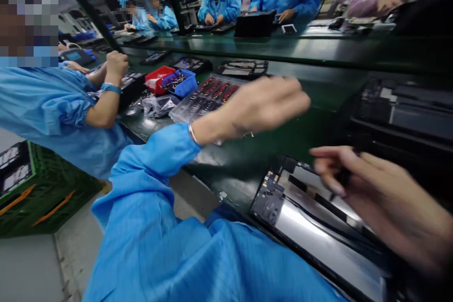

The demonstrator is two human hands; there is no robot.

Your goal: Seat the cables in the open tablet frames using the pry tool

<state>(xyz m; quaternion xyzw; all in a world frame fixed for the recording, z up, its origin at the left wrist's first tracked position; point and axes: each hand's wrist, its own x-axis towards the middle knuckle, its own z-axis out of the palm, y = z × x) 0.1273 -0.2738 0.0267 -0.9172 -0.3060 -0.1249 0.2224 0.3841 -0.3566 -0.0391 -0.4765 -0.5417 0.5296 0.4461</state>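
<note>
An opened flat device (307,226), with silver panels and a dark circuit board, lies near my body at the lower right. Over its right part is my right hand (382,198), fingers curled round something dark that I cannot make out. My left hand (265,101) is above the green work surface, beside a clear compartment tray (180,111) of small red and black parts. It is blurred, and its fingers point right and downward, their tips unclear; whether it holds anything cannot be seen.
Red (152,86) and blue (189,86) bins and a plastic bag (159,106) lie left of the tray. A stack of devices (417,113) stands at right. A co-worker's arm (106,108) is at left; other people work across the bench.
</note>
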